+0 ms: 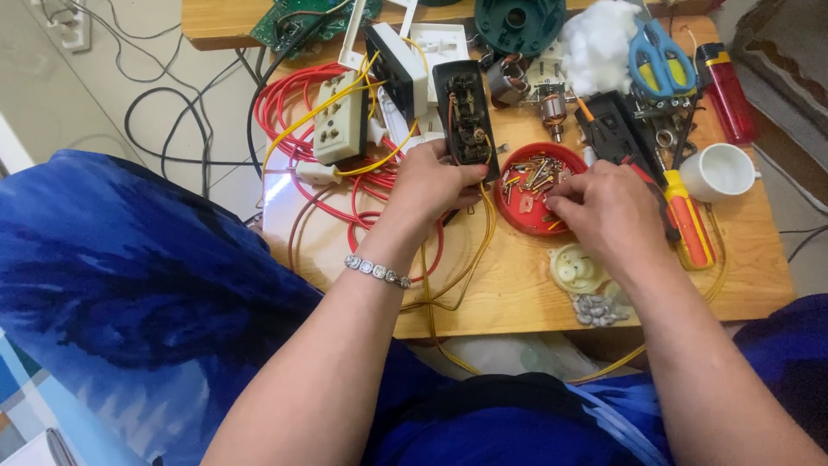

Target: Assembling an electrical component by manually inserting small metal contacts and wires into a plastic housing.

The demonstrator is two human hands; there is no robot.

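- The left hand (435,183) grips a black socket housing (466,112) by its lower end, holding it open side up so the brass contacts and short wires inside show.
- A yellow wire (486,233) runs from the housing down past the hand and across the wooden counter (509,293).
- The right hand (604,207) is curled over the near edge of a round red lid (522,211), fingertips pinched together among the small screws and metal bits lying in it; whether anything is caught between the fingers cannot be told.
- The red lid sits on the counter just right of the black housing, between the two hands.
- An orange-handled screwdriver (690,226) lies just right of the right hand, partly under it.
- A cream plastic gear (576,269) and a small heap of grey metal pieces (599,309) lie near the counter's front edge, below the right wrist.
- A beige socket block (338,129) rests on coils of red cable (293,103) to the left of the housing.
- Farther back lie blue-handled scissors (660,56), a red lighter (729,91), a white cup (720,171) and a tuft of white cotton (599,34).
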